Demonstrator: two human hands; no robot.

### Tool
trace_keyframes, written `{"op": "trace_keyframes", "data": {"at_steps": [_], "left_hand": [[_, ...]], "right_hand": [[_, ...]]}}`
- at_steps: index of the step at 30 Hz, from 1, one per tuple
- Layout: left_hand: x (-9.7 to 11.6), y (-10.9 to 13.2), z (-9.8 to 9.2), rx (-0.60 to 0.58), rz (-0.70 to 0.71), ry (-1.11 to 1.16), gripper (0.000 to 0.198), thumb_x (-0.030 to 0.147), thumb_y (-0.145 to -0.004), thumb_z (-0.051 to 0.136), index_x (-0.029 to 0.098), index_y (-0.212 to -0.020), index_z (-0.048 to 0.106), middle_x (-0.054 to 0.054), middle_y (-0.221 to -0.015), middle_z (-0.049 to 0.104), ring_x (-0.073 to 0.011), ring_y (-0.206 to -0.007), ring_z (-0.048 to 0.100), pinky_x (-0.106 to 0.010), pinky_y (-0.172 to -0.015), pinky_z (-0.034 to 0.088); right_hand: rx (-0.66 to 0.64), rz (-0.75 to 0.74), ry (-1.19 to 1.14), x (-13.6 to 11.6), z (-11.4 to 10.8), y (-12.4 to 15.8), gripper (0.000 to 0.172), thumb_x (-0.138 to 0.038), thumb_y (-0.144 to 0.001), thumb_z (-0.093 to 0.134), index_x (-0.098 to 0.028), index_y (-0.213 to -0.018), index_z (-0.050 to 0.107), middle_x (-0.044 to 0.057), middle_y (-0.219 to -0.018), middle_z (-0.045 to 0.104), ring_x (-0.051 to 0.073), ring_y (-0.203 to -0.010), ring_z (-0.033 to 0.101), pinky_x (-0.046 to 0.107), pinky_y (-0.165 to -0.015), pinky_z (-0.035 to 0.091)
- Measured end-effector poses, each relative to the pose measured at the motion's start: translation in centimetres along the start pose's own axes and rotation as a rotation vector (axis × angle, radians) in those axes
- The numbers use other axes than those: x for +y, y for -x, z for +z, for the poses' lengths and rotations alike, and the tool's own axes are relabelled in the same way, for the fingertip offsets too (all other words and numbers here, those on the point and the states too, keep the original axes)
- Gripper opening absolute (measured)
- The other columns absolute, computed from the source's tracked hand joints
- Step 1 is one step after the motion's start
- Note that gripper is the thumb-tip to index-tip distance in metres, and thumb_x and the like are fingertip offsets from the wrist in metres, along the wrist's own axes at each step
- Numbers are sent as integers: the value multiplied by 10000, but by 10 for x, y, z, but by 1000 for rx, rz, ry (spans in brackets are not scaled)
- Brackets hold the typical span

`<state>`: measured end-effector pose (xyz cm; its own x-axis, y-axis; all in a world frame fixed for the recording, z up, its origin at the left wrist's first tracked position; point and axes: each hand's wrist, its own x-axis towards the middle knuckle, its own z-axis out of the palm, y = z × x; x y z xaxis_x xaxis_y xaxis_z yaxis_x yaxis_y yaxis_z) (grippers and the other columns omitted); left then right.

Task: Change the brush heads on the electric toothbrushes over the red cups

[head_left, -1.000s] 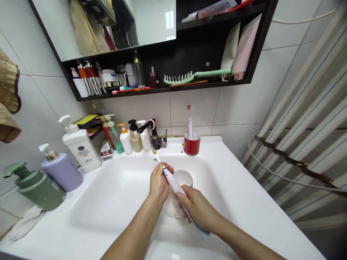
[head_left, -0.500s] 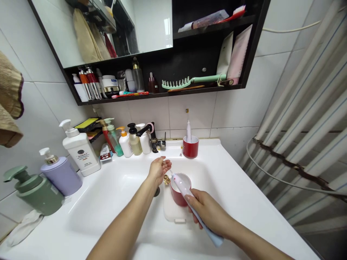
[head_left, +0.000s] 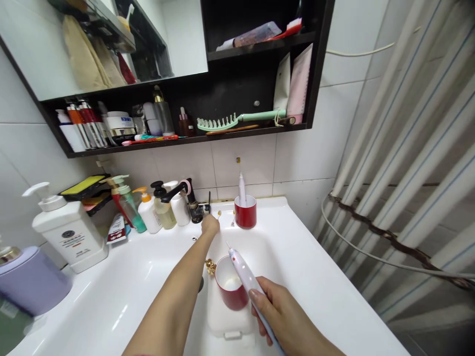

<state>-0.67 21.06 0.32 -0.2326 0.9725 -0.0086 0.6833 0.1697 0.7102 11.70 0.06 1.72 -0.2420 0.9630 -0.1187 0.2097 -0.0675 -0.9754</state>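
Observation:
My right hand (head_left: 278, 306) is wrapped around an electric toothbrush handle (head_left: 247, 274), white to pale blue, with only a thin bare shaft at its tip. My left hand (head_left: 211, 225) reaches to the back rim of the sink, just below the black faucet (head_left: 193, 205); its fingers are mostly hidden from me. Close to it lie a small brush head (head_left: 219, 213) and a second brush head (head_left: 233, 218). A red cup (head_left: 233, 298) with a white inside stands below the toothbrush tip, on a white lidded case (head_left: 230, 324) in the sink.
Another red cup (head_left: 246, 217) holding a white electric toothbrush (head_left: 242, 190) stands on the back rim. A gold ornament (head_left: 210, 267) is beside the lower cup. Pump bottles (head_left: 70, 237) line the left side. A dark shelf (head_left: 185, 142) hangs above; pipes (head_left: 401, 163) run at right.
My left hand has moved from above the sink, fingers spread, to the back rim near the faucet. The toothbrush handle stays in my right hand. The view has shifted right.

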Motion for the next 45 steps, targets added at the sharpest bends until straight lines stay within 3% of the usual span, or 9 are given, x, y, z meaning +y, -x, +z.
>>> {"op": "trace_keyframes", "data": {"at_steps": [6, 9, 14, 17, 20, 25, 28, 32, 45], "left_hand": [[3, 10, 6, 34, 107, -162, 245, 281, -667, 437, 123, -838, 513, -138, -955, 487, -235, -925, 435, -339, -743, 319], [11, 20, 18, 18, 189, -154, 248, 284, -650, 442, 155, -853, 506, -116, -1007, 470, -228, -940, 429, -339, -769, 298], [24, 24, 30, -50, 162, -63, 140, 119, -595, 481, 100, -721, 538, -164, -917, 516, -247, -922, 443, -342, -757, 310], [23, 25, 19, -86, 99, 45, 79, 63, -574, 486, 95, -628, 534, -166, -860, 541, -241, -910, 455, -322, -745, 330], [14, 38, -5, -147, 34, 220, 37, 110, -607, 480, 109, -624, 513, -119, -747, 575, -189, -792, 522, -270, -667, 391], [-5, 89, -53, -261, -6, 585, 119, 211, -695, 399, 127, -680, 482, -60, -710, 578, -92, -661, 552, -184, -595, 435], [-10, 118, -67, -314, -119, 956, 92, 198, -680, 429, 128, -634, 467, -45, -653, 566, -86, -608, 554, -174, -567, 444], [-12, 138, -65, -360, -291, 1354, 60, 139, -627, 497, 113, -584, 465, -29, -553, 540, -96, -522, 547, -178, -496, 440], [-14, 144, -51, -327, -272, 1497, 86, 85, -617, 506, 116, -561, 449, 7, -508, 503, -90, -523, 545, -173, -505, 430]], "right_hand": [[4, -34, -19, 4, -4, -1, 252, -377, -724, 308, -158, -617, 372, -53, -478, 382, 38, -361, 376, 149, -332, 315], [16, -63, 0, 5, -4, 0, 255, -377, -727, 304, -158, -620, 377, -50, -479, 386, 44, -378, 386, 153, -346, 321], [39, -73, -5, 5, -4, -2, 251, -382, -722, 308, -158, -638, 386, -44, -515, 396, 46, -387, 393, 154, -338, 319], [45, -74, -1, 5, -4, -2, 243, -378, -717, 316, -157, -657, 396, -41, -532, 403, 47, -396, 398, 155, -340, 325], [36, -58, 11, 6, -2, -1, 250, -389, -712, 316, -157, -663, 398, -34, -562, 413, 52, -410, 413, 157, -337, 327], [-13, -29, 6, 8, 6, 4, 236, -379, -709, 319, -157, -695, 400, -30, -588, 411, 54, -416, 423, 165, -344, 342], [-53, -14, -10, 10, 12, 6, 225, -369, -709, 323, -158, -704, 400, -31, -592, 404, 52, -413, 419, 168, -344, 344], [-78, -11, -20, 12, 21, 7, 218, -364, -708, 329, -158, -711, 399, -36, -582, 396, 48, -405, 412, 166, -345, 342], [17, -48, 32, 12, 27, 5, 244, -382, -686, 366, -159, -770, 420, -29, -613, 402, 61, -438, 432, 167, -339, 354]]}}
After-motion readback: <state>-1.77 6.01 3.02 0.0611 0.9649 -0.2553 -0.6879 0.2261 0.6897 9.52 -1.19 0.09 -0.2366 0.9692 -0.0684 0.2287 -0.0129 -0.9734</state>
